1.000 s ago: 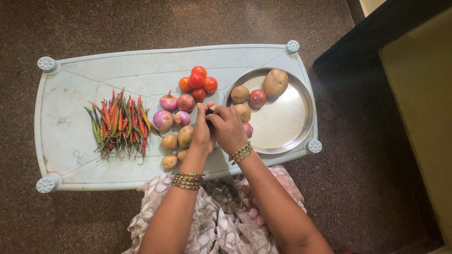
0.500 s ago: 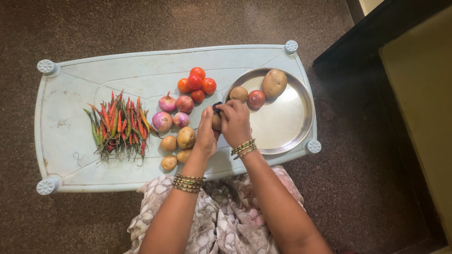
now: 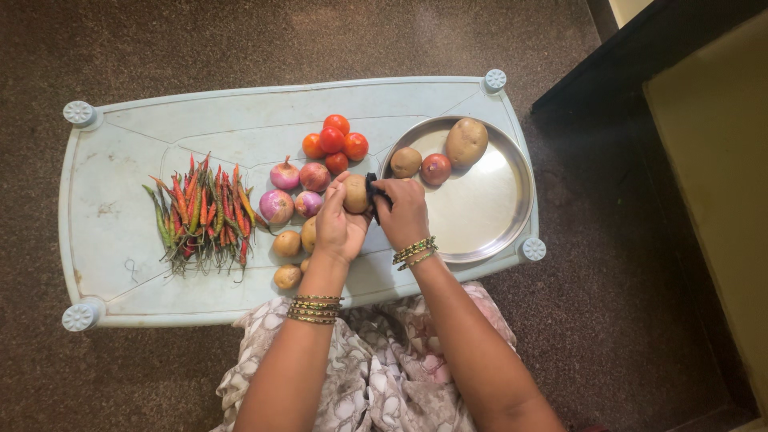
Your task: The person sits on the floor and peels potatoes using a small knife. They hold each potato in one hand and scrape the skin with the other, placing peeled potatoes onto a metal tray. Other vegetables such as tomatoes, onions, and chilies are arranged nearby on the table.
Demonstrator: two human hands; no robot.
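My left hand (image 3: 339, 226) grips a small brown potato (image 3: 355, 194) above the pale blue plastic table (image 3: 120, 184). Against the potato's right side my right hand (image 3: 405, 213) holds a small black peeler (image 3: 372, 186). Just right of the hands lies a round steel plate (image 3: 488, 200) carrying two potatoes (image 3: 466, 141) and a red onion (image 3: 437, 168). More small potatoes (image 3: 287, 243) lie left of and under my left hand. Both wrists wear gold bangles.
Red and orange tomatoes (image 3: 334, 142) sit in a cluster behind the hands, with several onions (image 3: 277, 206) to their left. A pile of red and green chillies (image 3: 202, 212) lies mid-left. A dark cabinet (image 3: 640, 56) stands at the right over brown floor.
The potato has been lifted and turned in my left hand, showing more of its top. My right hand with the peeler has shifted from over it to its right side.
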